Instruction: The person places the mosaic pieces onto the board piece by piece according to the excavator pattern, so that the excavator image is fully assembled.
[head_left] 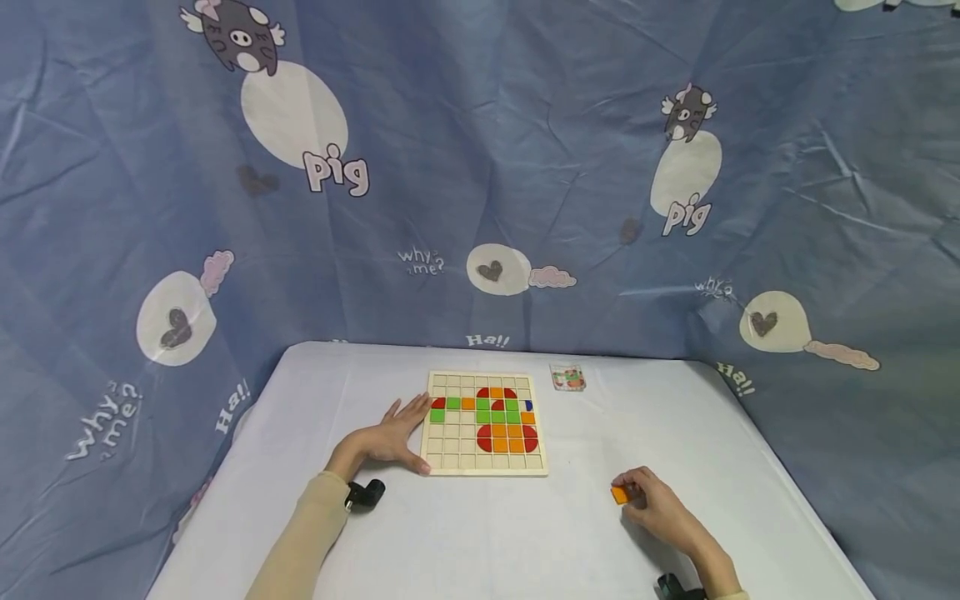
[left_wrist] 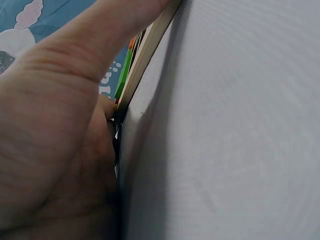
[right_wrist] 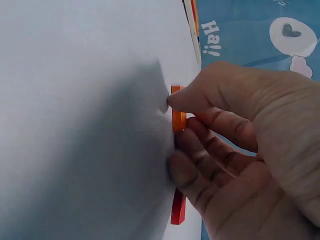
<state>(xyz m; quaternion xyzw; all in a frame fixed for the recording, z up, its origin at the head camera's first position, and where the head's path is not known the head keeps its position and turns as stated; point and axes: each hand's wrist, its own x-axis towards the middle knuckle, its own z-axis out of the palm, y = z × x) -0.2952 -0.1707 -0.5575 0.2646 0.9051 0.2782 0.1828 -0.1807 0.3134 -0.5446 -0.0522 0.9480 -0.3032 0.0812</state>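
A pale wooden grid board [head_left: 457,461] lies on the white table, with red, orange, green and blue tiles in some of its squares. My left hand [head_left: 390,436] is spread along the board's left edge, its fingertips and thumb touching the frame. Off to the right of the board, my right hand [head_left: 660,510] pinches an orange tile [head_left: 619,494] between thumb and fingers, close to the tabletop. In the right wrist view a red tile [right_wrist: 178,207] shows beside the lower fingers, partly covered by them; whether those fingers touch it I cannot tell.
A small picture card [head_left: 567,377] lies beyond the board's upper right corner. Blue printed cloth [head_left: 480,167] hangs behind and around the table [head_left: 480,542].
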